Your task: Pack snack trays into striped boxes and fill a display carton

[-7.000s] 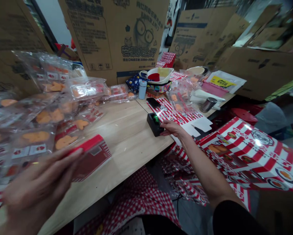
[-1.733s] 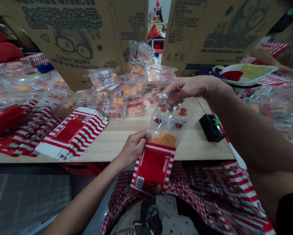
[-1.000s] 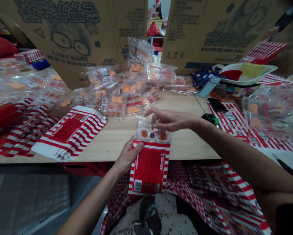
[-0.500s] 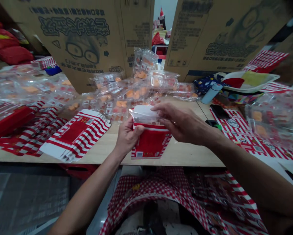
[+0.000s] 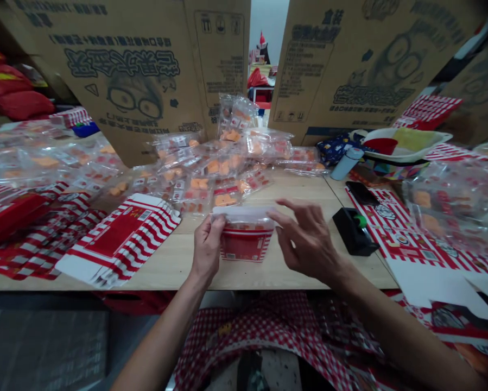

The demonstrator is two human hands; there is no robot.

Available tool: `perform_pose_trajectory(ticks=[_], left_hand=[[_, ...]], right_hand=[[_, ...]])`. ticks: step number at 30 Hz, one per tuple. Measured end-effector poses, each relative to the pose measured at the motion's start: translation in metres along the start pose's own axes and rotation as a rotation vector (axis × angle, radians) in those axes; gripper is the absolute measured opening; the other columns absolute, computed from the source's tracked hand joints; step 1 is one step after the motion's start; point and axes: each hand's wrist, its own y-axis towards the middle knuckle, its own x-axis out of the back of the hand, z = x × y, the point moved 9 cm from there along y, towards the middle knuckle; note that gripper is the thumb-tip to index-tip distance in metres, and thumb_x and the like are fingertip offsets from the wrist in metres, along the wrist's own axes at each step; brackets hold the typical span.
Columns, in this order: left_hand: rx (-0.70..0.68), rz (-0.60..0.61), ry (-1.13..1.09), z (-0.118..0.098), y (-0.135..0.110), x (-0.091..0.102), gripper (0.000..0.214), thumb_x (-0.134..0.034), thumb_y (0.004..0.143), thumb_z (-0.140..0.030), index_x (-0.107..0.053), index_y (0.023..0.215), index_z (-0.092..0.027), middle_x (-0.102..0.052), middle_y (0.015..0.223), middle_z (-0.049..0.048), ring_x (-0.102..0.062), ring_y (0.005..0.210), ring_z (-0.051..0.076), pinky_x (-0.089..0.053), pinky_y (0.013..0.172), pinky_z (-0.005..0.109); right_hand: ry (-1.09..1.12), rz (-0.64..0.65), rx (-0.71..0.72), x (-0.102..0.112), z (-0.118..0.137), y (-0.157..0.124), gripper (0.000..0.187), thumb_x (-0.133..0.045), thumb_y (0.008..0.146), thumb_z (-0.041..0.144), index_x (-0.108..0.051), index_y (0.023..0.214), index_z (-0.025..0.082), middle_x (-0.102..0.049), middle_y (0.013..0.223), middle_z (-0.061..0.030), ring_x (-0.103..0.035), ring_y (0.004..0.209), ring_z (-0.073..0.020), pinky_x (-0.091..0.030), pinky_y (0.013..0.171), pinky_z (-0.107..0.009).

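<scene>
A red and white striped carton (image 5: 246, 244) stands in front of me at the table's near side, its white top flap (image 5: 244, 214) raised. Clear plastic packaging shows just inside its mouth. My left hand (image 5: 209, 244) grips the carton's left edge, thumb near the top corner. Beside the upper right corner is my right hand (image 5: 304, 239), its fingers spread and the index finger stretched toward the flap. Whether a fingertip touches the flap I cannot tell. Behind the carton lies a heap of clear bags (image 5: 223, 163) with orange pieces inside.
Flattened striped cartons (image 5: 125, 233) lie to the left. A black tape dispenser (image 5: 354, 231), a phone (image 5: 362, 193), a light blue bottle (image 5: 347, 163) and more bags (image 5: 443, 201) are on the right. Large cardboard boxes (image 5: 146, 70) wall off the back.
The carton has tilted, showing its mouth more and its front less. My right hand has drawn back from inside the flap to the right, fingers spreading. The view has shifted, showing the tape dispenser.
</scene>
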Motion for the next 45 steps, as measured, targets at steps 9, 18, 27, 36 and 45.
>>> perform_pose_trajectory(ticks=[9,18,27,36,45], left_hand=[[-0.113,-0.149,0.216,-0.013,-0.02,-0.001,0.035,-0.05,0.099,-0.048,-0.053,0.077,-0.02,-0.046,0.072,-0.0024,-0.041,0.068,0.013,-0.038,0.064,0.022],[0.032,-0.099,0.039,-0.007,-0.024,-0.01,0.008,-0.053,0.088,-0.023,-0.055,0.081,-0.019,-0.047,0.072,-0.0027,-0.042,0.064,0.012,-0.04,0.062,0.021],[0.046,-0.184,0.044,-0.011,-0.03,-0.013,0.005,-0.05,0.081,-0.017,-0.054,0.079,-0.02,-0.047,0.068,-0.0037,-0.043,0.062,0.012,-0.037,0.056,0.02],[0.038,-0.254,0.035,-0.016,-0.029,-0.01,0.017,-0.054,0.07,-0.012,-0.054,0.086,-0.02,-0.049,0.069,-0.0053,-0.043,0.059,0.01,-0.036,0.053,0.018],[-0.165,-0.391,0.041,-0.023,-0.034,-0.001,0.031,-0.062,0.072,-0.012,-0.039,0.088,-0.023,-0.041,0.082,-0.0051,-0.043,0.068,0.008,-0.038,0.063,0.016]], right_hand=[[-0.183,0.141,-0.144,-0.006,0.018,-0.036,0.064,-0.056,0.091,0.012,-0.038,0.152,0.017,-0.053,0.136,-0.0226,-0.059,0.111,-0.0331,-0.044,0.091,-0.047],[-0.082,0.24,-0.137,-0.012,0.011,-0.02,0.041,-0.047,0.096,0.013,-0.049,0.136,0.006,-0.07,0.108,-0.0168,-0.063,0.091,-0.0254,-0.043,0.082,-0.039],[-0.007,0.408,-0.168,-0.014,0.006,-0.015,0.029,-0.041,0.095,0.014,-0.058,0.118,0.01,-0.073,0.09,-0.0135,-0.063,0.068,-0.0215,-0.038,0.06,-0.033],[0.093,0.575,-0.271,-0.034,-0.001,-0.032,0.022,-0.045,0.102,0.027,-0.062,0.111,0.016,-0.072,0.074,-0.0072,-0.065,0.058,-0.0223,-0.036,0.05,-0.033],[0.437,-0.088,-0.402,-0.025,-0.014,-0.063,0.057,-0.05,0.094,0.012,-0.036,0.149,0.02,-0.053,0.145,-0.018,-0.056,0.13,-0.0304,-0.053,0.102,-0.052]])
